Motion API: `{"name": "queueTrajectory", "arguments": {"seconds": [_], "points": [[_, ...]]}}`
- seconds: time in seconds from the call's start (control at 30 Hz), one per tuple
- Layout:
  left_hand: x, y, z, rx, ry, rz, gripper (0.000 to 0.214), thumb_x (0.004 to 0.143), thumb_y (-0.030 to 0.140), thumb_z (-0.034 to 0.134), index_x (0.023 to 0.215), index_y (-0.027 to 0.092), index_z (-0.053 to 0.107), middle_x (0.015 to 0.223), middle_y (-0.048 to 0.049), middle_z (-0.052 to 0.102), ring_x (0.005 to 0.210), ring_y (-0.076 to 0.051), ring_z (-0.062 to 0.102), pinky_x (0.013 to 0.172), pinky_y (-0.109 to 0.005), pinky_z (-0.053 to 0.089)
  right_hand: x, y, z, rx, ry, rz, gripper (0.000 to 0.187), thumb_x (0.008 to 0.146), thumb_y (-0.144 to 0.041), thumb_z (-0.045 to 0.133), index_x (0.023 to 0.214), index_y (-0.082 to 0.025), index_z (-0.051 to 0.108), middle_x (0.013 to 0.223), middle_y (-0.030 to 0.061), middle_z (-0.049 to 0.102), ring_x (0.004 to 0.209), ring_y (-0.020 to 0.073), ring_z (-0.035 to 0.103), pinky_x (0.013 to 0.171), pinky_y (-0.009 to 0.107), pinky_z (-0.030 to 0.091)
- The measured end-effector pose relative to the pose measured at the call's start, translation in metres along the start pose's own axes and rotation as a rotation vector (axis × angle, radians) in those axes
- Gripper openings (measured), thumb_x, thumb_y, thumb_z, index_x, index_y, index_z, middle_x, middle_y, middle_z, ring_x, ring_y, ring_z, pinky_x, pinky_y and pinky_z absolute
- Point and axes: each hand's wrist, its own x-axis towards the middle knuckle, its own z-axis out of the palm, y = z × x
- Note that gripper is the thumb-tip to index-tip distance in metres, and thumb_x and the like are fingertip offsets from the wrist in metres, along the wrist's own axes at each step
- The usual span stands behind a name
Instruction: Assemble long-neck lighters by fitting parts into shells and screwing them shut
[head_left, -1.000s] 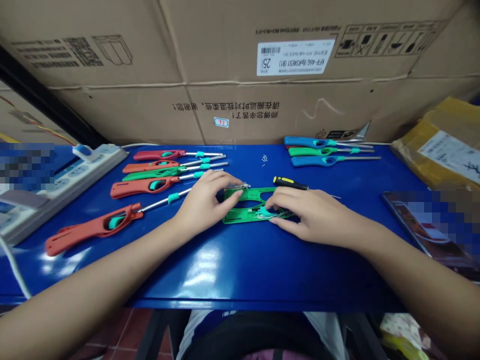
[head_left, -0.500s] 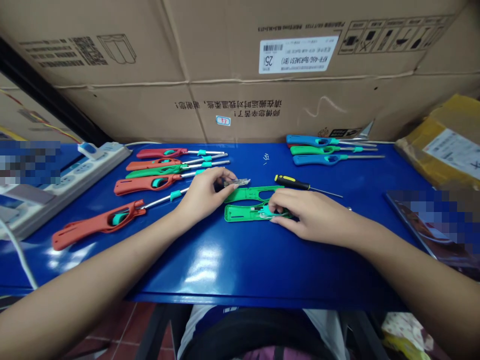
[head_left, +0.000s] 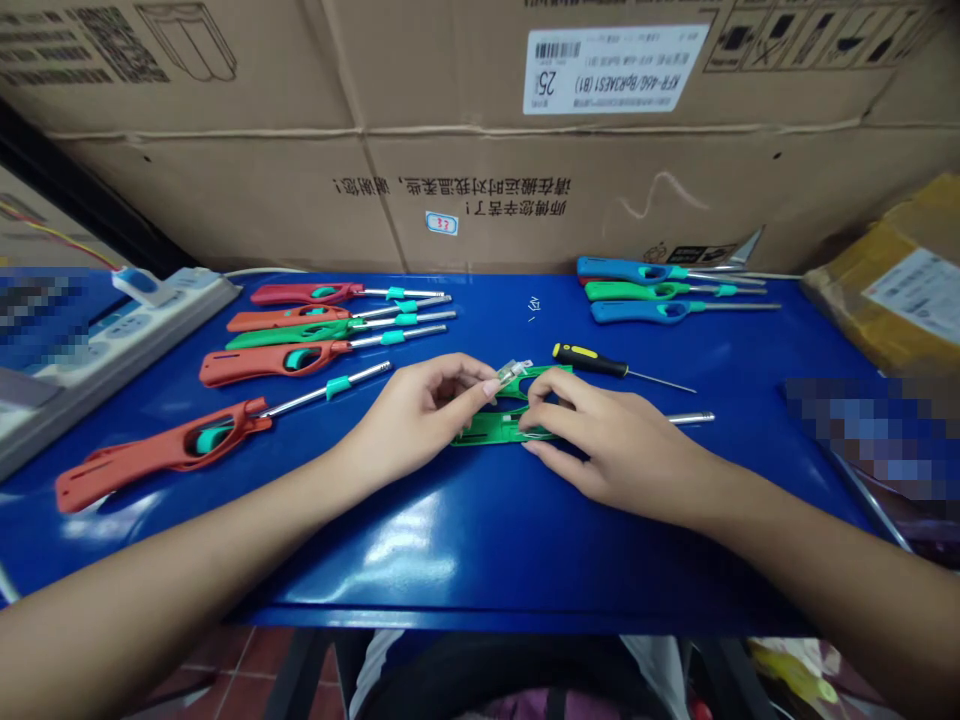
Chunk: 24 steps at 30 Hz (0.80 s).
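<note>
My left hand (head_left: pixel 420 405) is closed, with a small clear lighter fuel tank (head_left: pixel 511 373) pinched between thumb and fingers, its valve end pointing up and right. Below the tank lies an opened green lighter casing in two halves. My right hand (head_left: pixel 600 430) bends its fingers onto the near casing half (head_left: pixel 480 430), gripping around its inner parts; the fingertips hide much of them. Out past that hand pokes the metal tube (head_left: pixel 691 418) of this lighter. The far casing half (head_left: pixel 559 376) lies behind, partly covered by my fingers.
A black and yellow screwdriver (head_left: pixel 589 360) lies behind my right hand. Several red, orange and green lighters (head_left: pixel 274 362) rest at left, blue and green ones (head_left: pixel 637 312) at back right. A power strip (head_left: pixel 161 310) edges the left; a large cardboard box (head_left: pixel 465 150) walls the back.
My left hand has moved right with the fuel tank, now above the casing near my right hand, and the tank tilts upward. My right hand stays on the near casing half. The view has shifted slightly.
</note>
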Motion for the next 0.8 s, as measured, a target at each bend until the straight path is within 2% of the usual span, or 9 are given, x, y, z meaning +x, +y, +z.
{"name": "queueTrajectory", "arguments": {"seconds": [0.3, 0.5, 0.6, 0.63, 0.7, 0.8], "points": [[-0.0015, -0.002, 0.0039, -0.065, 0.027, -0.004, 0.022, 0.089, 0.032, 0.074, 0.1, 0.016, 0.063, 0.089, -0.0029, 0.07, 0.068, -0.011, 0.061, 0.062, -0.023, 0.052, 0.0002, -0.0023, -0.0001, -0.026, -0.023, 0.063, 0.015, 0.099, -0.023, 0.054, 0.103, -0.019, 0.068, 0.117, 0.0097, 0.063, 0.085, 0.0191, 0.063, 0.059, 0.03, 0.043], [-0.0043, 0.0014, 0.0029, 0.009, 0.021, -0.015, 0.031, 0.084, 0.029, 0.078, 0.111, 0.014, 0.072, 0.085, -0.002, 0.068, 0.063, -0.009, 0.055, 0.059, -0.023, 0.049, -0.0007, -0.0027, 0.0019, 0.13, 0.004, 0.148, 0.008, 0.096, -0.017, 0.059, 0.099, -0.02, 0.065, 0.116, 0.0073, 0.064, 0.089, 0.0188, 0.063, 0.069, 0.031, 0.047], [-0.0048, 0.0008, 0.0013, 0.069, 0.003, -0.008, 0.026, 0.085, 0.031, 0.077, 0.105, 0.015, 0.077, 0.084, -0.0024, 0.067, 0.062, -0.01, 0.054, 0.056, -0.024, 0.046, 0.0002, -0.0024, 0.001, 0.246, 0.041, 0.18, 0.007, 0.093, -0.015, 0.061, 0.095, -0.02, 0.065, 0.114, 0.0064, 0.065, 0.078, 0.0144, 0.059, 0.066, 0.028, 0.045], [-0.005, 0.0002, 0.0009, 0.086, -0.002, 0.002, 0.024, 0.085, 0.031, 0.077, 0.103, 0.015, 0.078, 0.085, -0.0029, 0.067, 0.062, -0.01, 0.054, 0.055, -0.024, 0.045, 0.0008, -0.0021, 0.0005, 0.292, 0.069, 0.185, 0.007, 0.092, -0.014, 0.061, 0.094, -0.02, 0.065, 0.11, 0.0057, 0.066, 0.072, 0.0123, 0.056, 0.063, 0.027, 0.044], [-0.0056, -0.0011, 0.0006, 0.116, 0.003, 0.026, 0.022, 0.085, 0.031, 0.077, 0.101, 0.016, 0.08, 0.088, -0.0033, 0.067, 0.063, -0.01, 0.055, 0.055, -0.024, 0.044, 0.0021, -0.0011, -0.0008, 0.384, 0.123, 0.215, 0.007, 0.091, -0.014, 0.062, 0.09, -0.019, 0.065, 0.09, 0.0019, 0.066, 0.06, 0.0096, 0.049, 0.058, 0.025, 0.04], [-0.0067, -0.0026, 0.0001, 0.169, 0.025, 0.053, 0.022, 0.085, 0.031, 0.077, 0.102, 0.018, 0.081, 0.088, -0.0029, 0.066, 0.065, -0.01, 0.055, 0.057, -0.025, 0.045, 0.0041, 0.0005, -0.0026, 0.518, 0.144, 0.321, 0.005, 0.091, -0.016, 0.063, 0.088, -0.019, 0.066, 0.057, -0.0071, 0.048, 0.05, 0.0082, 0.042, 0.051, 0.023, 0.035]]}}
